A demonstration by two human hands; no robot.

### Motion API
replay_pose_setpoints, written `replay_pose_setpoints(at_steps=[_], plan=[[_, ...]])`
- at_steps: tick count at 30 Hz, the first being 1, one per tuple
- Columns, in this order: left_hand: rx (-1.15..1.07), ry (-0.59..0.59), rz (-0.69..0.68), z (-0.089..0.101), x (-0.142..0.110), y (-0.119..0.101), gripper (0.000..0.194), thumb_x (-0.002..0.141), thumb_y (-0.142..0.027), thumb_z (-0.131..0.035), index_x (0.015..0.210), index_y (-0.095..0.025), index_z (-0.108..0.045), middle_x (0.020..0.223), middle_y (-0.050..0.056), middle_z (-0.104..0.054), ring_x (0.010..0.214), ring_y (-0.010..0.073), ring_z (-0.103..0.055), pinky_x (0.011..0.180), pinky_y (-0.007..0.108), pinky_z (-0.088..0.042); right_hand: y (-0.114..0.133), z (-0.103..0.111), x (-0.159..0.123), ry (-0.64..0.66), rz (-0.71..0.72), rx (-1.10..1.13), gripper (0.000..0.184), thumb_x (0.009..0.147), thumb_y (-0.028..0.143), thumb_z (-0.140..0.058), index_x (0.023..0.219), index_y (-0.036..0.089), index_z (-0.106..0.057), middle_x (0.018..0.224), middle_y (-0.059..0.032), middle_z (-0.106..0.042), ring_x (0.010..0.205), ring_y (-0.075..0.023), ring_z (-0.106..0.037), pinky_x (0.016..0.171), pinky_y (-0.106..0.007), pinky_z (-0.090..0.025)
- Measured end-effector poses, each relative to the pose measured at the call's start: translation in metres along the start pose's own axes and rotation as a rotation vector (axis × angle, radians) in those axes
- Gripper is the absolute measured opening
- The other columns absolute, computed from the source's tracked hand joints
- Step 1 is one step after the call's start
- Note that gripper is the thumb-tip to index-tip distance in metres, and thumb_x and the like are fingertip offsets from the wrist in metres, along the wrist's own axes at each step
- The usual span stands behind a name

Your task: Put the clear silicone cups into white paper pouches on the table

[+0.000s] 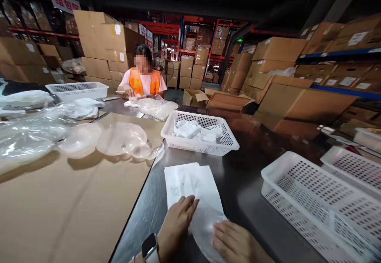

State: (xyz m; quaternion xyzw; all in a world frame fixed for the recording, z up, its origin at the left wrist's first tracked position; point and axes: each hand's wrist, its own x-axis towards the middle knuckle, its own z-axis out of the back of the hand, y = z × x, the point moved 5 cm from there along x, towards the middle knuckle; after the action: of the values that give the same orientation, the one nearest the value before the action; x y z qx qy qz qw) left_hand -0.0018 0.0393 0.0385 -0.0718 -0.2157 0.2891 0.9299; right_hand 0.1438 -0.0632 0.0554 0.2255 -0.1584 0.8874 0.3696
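Observation:
In front of me a translucent, rounded soft plastic piece (204, 225) overlaps the lower end of some white paper sheets (193, 181). My left hand (178, 217), with a watch on its wrist, is closed at the left edge of the plastic piece, fingertips over the paper. My right hand (233, 241) has its fingers curled over the right side of the same piece; its thumb is hidden. Faint print shows on the paper. Just beyond stands a white basket (202, 148) with white printed bags (198, 130) in it.
Similar translucent rounded pieces (122, 138) and clear plastic bags (26, 136) lie on a cardboard sheet (68, 203) at left. White perforated baskets (300, 195) stand at right. A person in an orange vest (137, 81) works across the dark metal table (241, 175). Cartons (276, 50) are stacked behind.

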Motion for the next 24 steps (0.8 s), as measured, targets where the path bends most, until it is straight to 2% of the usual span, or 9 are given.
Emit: replay_pose_setpoints(at_steps=[2,4,6,9,12,15,19,21,24], plan=[[0.070,-0.040,-0.118,-0.002,-0.004,-0.011,0.050,0.086,0.000,-0.036,0.132,-0.014,-0.049,0.124,0.012,-0.059,0.093,0.0190,-0.060,0.077,0.028,-0.055,0.011,-0.003,0.008,-0.014,0.064,-0.231,0.037,0.087,0.002,-0.035,0.096,0.017,-0.067,0.096,-0.0071,-0.073,0.092,-0.0210,-0.068,0.082,-0.034,-0.057],[0.097,-0.072,-0.186,-0.010,-0.009,-0.019,0.047,0.088,-0.003,-0.038,0.133,-0.015,-0.048,0.123,0.012,-0.060,0.090,0.0182,-0.061,0.072,0.025,-0.056,0.015,-0.003,0.013,-0.101,-0.031,-0.357,0.039,0.085,0.000,-0.031,0.090,0.014,-0.067,0.088,-0.0093,-0.073,0.084,-0.0225,-0.070,0.076,-0.034,-0.057],[0.076,-0.084,-0.169,-0.020,-0.015,-0.021,0.054,0.087,-0.002,-0.039,0.137,-0.019,-0.043,0.126,0.011,-0.059,0.096,0.0173,-0.061,0.073,0.022,-0.056,0.019,-0.005,0.016,-0.179,-0.132,-0.417,0.037,0.085,0.000,-0.032,0.089,0.014,-0.066,0.082,-0.0096,-0.072,0.080,-0.0227,-0.070,0.075,-0.033,-0.055],[-0.002,-0.039,-0.039,-0.034,-0.022,-0.016,0.073,0.079,0.005,-0.040,0.145,-0.024,-0.034,0.136,0.009,-0.053,0.117,0.0182,-0.055,0.083,0.021,-0.055,0.019,-0.008,0.019,-0.212,-0.165,-0.302,0.037,0.092,0.006,-0.029,0.094,0.015,-0.065,0.080,-0.0068,-0.072,0.077,-0.0178,-0.069,0.076,-0.027,-0.053],[-0.110,0.103,0.100,-0.041,-0.024,-0.009,0.080,0.072,0.006,-0.041,0.147,-0.021,-0.033,0.145,0.012,-0.043,0.130,0.0214,-0.045,0.097,0.027,-0.050,0.008,-0.008,0.022,-0.119,-0.073,-0.011,0.044,0.100,0.015,-0.021,0.097,0.018,-0.064,0.085,-0.0020,-0.072,0.088,-0.0121,-0.066,0.090,-0.026,-0.050],[-0.209,0.187,0.161,-0.037,-0.023,-0.007,0.083,0.069,0.007,-0.042,0.147,-0.019,-0.032,0.149,0.013,-0.037,0.133,0.0235,-0.040,0.105,0.035,-0.044,-0.006,-0.002,0.020,-0.087,-0.013,0.066,0.036,0.101,0.017,-0.028,0.093,0.020,-0.064,0.094,0.0003,-0.072,0.099,-0.0112,-0.063,0.101,-0.031,-0.045],[-0.210,0.171,0.122,-0.029,-0.021,-0.009,0.085,0.070,0.008,-0.040,0.149,-0.020,-0.026,0.150,0.013,-0.034,0.136,0.0250,-0.037,0.107,0.039,-0.042,-0.009,0.003,0.017,-0.058,0.037,0.025,0.034,0.099,0.013,-0.031,0.096,0.017,-0.065,0.095,-0.0022,-0.072,0.094,-0.0118,-0.065,0.093,-0.029,-0.051],[-0.131,0.143,0.114,-0.026,-0.021,-0.012,0.082,0.072,0.009,-0.038,0.149,-0.019,-0.028,0.149,0.013,-0.037,0.133,0.0244,-0.040,0.101,0.036,-0.048,-0.003,0.004,0.016,-0.048,0.022,-0.066,0.035,0.097,0.010,-0.031,0.099,0.015,-0.065,0.094,-0.0048,-0.072,0.092,-0.0146,-0.066,0.089,-0.031,-0.053],[0.029,0.057,0.066,-0.019,-0.019,-0.022,0.069,0.080,0.007,-0.035,0.144,-0.018,-0.036,0.142,0.013,-0.046,0.117,0.0222,-0.054,0.078,0.027,-0.057,0.011,0.002,0.016,-0.076,-0.013,-0.258,0.032,0.093,0.006,-0.036,0.100,0.012,-0.067,0.096,-0.0090,-0.072,0.094,-0.0205,-0.066,0.086,-0.035,-0.052]])
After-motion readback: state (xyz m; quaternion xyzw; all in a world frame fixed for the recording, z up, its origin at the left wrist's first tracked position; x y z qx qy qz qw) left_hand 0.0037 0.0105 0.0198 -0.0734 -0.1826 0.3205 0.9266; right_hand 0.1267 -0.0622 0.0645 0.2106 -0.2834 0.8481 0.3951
